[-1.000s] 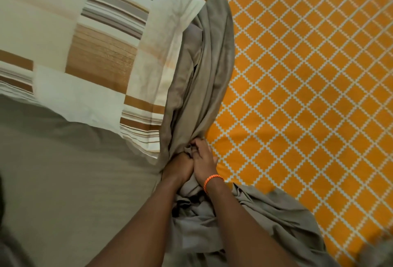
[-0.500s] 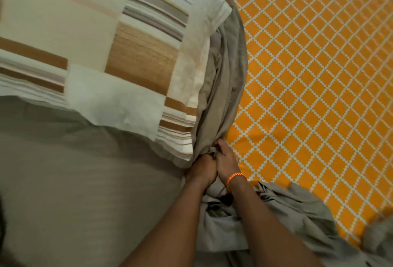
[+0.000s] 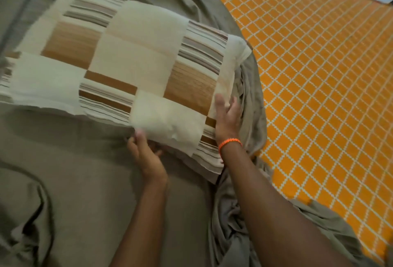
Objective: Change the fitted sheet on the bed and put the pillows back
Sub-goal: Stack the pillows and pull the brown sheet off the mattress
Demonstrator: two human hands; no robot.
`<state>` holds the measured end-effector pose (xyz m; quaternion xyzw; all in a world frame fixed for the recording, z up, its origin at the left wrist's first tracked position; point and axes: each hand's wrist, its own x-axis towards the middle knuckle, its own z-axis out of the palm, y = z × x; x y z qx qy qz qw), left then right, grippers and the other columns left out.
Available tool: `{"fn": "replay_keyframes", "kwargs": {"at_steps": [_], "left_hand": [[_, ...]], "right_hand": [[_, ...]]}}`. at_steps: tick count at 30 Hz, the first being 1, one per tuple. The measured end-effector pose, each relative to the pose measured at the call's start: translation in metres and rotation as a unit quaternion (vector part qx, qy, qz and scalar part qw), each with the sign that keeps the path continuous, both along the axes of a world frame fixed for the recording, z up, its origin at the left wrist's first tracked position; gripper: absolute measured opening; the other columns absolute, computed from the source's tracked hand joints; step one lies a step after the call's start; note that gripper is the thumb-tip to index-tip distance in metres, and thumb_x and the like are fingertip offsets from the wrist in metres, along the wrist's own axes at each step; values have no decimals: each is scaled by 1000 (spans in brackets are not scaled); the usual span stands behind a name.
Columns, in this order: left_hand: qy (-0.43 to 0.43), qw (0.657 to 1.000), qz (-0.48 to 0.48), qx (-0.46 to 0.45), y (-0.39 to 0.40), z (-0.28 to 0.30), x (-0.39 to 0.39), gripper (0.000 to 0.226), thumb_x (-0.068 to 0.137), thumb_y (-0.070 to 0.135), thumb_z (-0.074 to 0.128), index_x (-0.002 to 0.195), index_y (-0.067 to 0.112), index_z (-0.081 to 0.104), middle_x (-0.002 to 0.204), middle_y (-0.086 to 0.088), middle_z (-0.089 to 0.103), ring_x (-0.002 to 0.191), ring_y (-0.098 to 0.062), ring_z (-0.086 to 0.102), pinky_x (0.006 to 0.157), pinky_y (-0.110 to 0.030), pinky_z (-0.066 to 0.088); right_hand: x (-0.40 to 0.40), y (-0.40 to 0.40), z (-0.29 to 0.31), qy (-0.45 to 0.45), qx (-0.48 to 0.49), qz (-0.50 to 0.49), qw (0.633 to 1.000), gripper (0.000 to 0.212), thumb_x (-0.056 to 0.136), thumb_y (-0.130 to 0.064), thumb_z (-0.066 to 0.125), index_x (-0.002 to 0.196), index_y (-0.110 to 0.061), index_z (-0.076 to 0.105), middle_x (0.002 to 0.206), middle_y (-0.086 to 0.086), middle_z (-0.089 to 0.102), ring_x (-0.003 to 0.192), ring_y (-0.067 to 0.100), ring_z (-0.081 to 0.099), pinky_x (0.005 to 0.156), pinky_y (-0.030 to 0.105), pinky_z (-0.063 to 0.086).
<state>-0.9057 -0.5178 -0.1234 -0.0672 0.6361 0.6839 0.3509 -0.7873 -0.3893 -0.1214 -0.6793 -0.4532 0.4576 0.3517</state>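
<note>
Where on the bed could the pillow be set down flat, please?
The orange diamond-patterned surface right of the bunched grey sheet is bare. Smooth grey sheet lies below the pillow, left of the left hand. It is crowded around the right hand, where folds pile up.

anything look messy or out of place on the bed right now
Yes. The grey sheet is peeled back and bunched in folds beside the pillow, baring the orange patterned surface. The pillow lies askew, with both hands on its near end.
</note>
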Motion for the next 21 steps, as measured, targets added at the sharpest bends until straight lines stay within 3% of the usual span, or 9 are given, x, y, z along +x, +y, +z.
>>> {"fn": "replay_keyframes", "kwargs": {"at_steps": [2, 3, 5, 7, 9, 12, 16, 19, 21], "left_hand": [[-23, 998, 12, 62, 27, 12, -17, 66, 92, 60, 71, 143, 21, 56, 134, -4, 70, 120, -22, 70, 103, -49, 56], [-33, 997, 1, 65, 41, 22, -23, 78, 81, 65, 80, 143, 23, 58, 132, -3, 72, 119, -23, 71, 104, -52, 56], [-76, 996, -10, 37, 64, 40, -28, 93, 62, 71, 89, 138, 26, 62, 121, -2, 77, 110, -25, 75, 96, -55, 59], [-100, 995, -15, 24, 78, 49, -31, 94, 56, 67, 95, 132, 22, 66, 113, -6, 80, 101, -28, 78, 89, -54, 62], [-139, 989, -36, 47, 83, 48, -35, 88, 56, 58, 98, 128, 17, 71, 114, -12, 79, 100, -32, 78, 86, -53, 63], [-146, 985, -69, 63, 83, 49, -27, 68, 70, 39, 95, 128, 10, 72, 117, -16, 77, 107, -35, 76, 87, -53, 62], [-165, 971, -144, 97, 87, 56, 17, 31, 93, 16, 76, 123, 8, 72, 118, -15, 77, 107, -29, 76, 82, -44, 63], [-171, 960, -186, 119, 94, 58, 54, 41, 93, 9, 74, 133, 7, 67, 130, -17, 72, 118, -32, 71, 98, -50, 58], [-166, 958, -203, 117, 100, 60, 80, 47, 89, 3, 77, 135, 4, 66, 132, -16, 71, 120, -32, 70, 101, -50, 57]], "right_hand": [[-17, 17, 14, -12, -44, 6, 999, 120, 71, -86, 62, 163, -20, 21, 162, 6, 38, 147, 26, 38, 120, 53, 33], [-23, 25, 21, -12, -52, 13, 998, 115, 73, -78, 70, 160, -16, 27, 156, 8, 45, 143, 28, 44, 118, 51, 37], [-31, 36, 29, 22, -72, 25, 997, 73, 82, -56, 79, 134, -13, 52, 126, 6, 65, 120, 28, 62, 103, 44, 50], [-31, 35, 33, 69, -78, 26, 994, 31, 88, -38, 80, 103, -17, 63, 102, 4, 71, 99, 26, 69, 92, 43, 57], [-22, 28, 34, 145, -86, 2, 986, 18, 88, -25, 82, 94, -15, 69, 98, 12, 76, 94, 31, 73, 92, 48, 60], [2, 15, 32, 297, -113, -61, 946, 16, 85, -10, 84, 97, -9, 74, 104, 20, 77, 99, 38, 75, 92, 55, 60], [44, 4, 24, 382, -118, -145, 905, 21, 87, -1, 79, 107, -4, 73, 103, 20, 77, 100, 38, 74, 93, 56, 59], [88, 2, 21, 411, -105, -179, 888, 29, 88, 2, 76, 116, 2, 70, 109, 25, 74, 102, 42, 72, 90, 59, 59], [120, 0, 19, 428, -96, -185, 880, 32, 89, 4, 73, 121, 5, 68, 114, 27, 72, 105, 42, 71, 91, 59, 59]]}}
